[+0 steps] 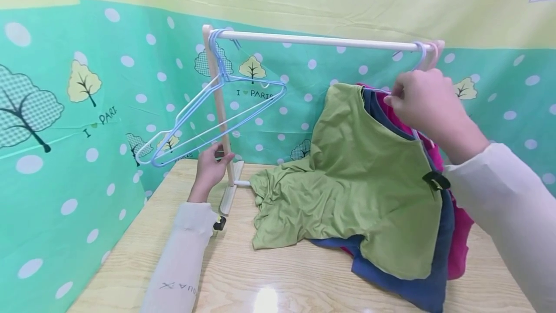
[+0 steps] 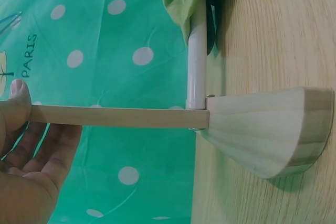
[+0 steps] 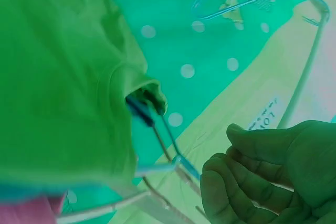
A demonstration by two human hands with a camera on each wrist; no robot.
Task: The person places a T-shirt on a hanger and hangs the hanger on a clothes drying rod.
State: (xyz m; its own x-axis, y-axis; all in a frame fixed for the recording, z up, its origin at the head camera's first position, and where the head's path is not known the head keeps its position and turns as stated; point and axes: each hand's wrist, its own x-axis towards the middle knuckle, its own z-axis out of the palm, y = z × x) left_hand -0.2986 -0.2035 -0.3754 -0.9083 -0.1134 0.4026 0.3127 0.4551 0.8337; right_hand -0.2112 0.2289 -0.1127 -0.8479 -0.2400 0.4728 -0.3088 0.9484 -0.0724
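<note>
Gripping the wooden upright post point(image 1: 220, 105) of a small clothes rack, my left hand point(image 1: 211, 165) has its thumb on one side and fingers on the other. At the rack's far end, my right hand point(image 1: 430, 100) is raised just below the hanger hooks point(image 1: 421, 52). Its fingers are loosely bent, and the right wrist view shows a gap between thumb and fingertips with nothing in it. Beside it hangs a green T-shirt point(image 1: 369, 173), its lower part spread on the table. Behind that are a navy garment point(image 1: 399, 289) and a magenta garment point(image 1: 460, 250).
Several bare blue and white wire hangers point(image 1: 223, 69) hang at the left end of the white top rod point(image 1: 312, 39). The rack's wooden foot point(image 2: 262, 124) stands on the wooden table point(image 1: 243, 279). A dotted green curtain point(image 1: 117, 124) runs behind and left.
</note>
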